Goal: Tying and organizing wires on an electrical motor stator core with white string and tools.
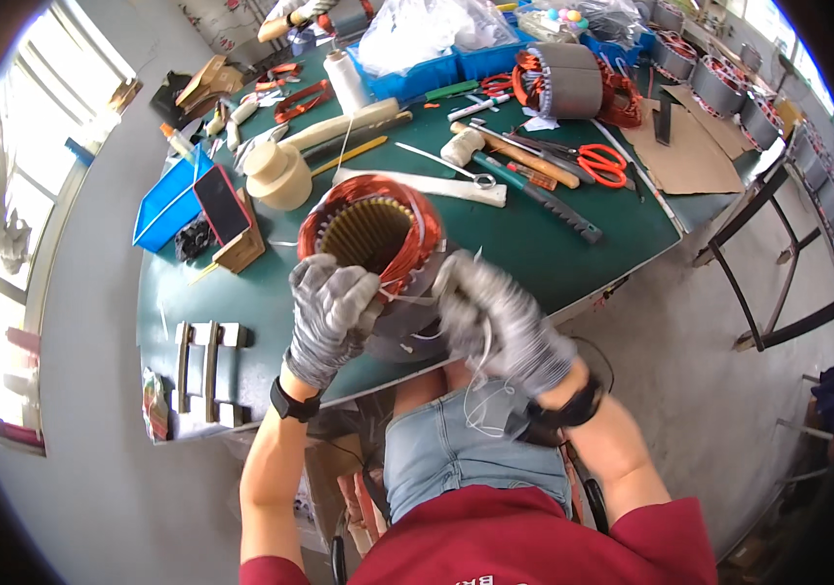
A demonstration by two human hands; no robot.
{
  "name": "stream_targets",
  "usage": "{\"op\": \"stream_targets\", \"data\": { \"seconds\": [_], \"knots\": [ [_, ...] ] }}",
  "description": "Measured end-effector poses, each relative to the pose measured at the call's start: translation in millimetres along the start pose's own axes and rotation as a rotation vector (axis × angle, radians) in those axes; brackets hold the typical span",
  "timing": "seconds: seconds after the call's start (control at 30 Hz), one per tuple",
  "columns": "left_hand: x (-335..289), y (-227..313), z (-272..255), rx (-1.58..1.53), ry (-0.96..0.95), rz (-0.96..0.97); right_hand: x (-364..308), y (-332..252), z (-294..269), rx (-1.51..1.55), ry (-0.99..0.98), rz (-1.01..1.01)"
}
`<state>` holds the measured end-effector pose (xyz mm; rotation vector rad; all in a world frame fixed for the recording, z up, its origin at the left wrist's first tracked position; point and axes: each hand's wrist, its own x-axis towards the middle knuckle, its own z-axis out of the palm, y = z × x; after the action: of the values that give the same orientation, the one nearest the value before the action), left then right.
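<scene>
A motor stator (407,327) with orange-red copper windings (415,261) round its top rim stands at the green table's near edge, its bore facing up and slotted inside. My left hand (331,310), in a grey-white glove, is closed on the stator's near left rim beside the windings. To the right of the stator is my right hand (500,322), gloved too and smeared by motion, its fingers closed on a thin white cord (483,408). Loose loops of that cord hang below the hand over my lap. A stretch of white cord also crosses the front of the windings.
Beyond the stator lie a white-headed mallet (463,147), red-handled scissors (602,166) and a white thread cone (346,83). A second stator (571,82) stands farther back. Left are a blue bin (165,207), a phone (222,205) and a metal-bar frame (210,370). Another person's gloved hand (315,8) shows at the far edge.
</scene>
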<state>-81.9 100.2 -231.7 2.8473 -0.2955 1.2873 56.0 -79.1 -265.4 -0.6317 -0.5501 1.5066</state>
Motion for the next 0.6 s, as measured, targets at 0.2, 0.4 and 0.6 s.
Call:
{"op": "stream_targets", "data": {
  "seconds": [0.2,0.4,0.6],
  "knots": [
    [27,26,-8,-0.092,-0.075,-0.348,23,-85,-36,-1.786,0.062,-1.283],
    [33,25,-15,-0.023,-0.245,-0.355,-27,-35,-8,-1.628,0.661,-0.996],
    [47,26,-27,-0.061,-0.454,-0.487,2,15,27,-1.574,0.66,-1.051]
  ]
}}
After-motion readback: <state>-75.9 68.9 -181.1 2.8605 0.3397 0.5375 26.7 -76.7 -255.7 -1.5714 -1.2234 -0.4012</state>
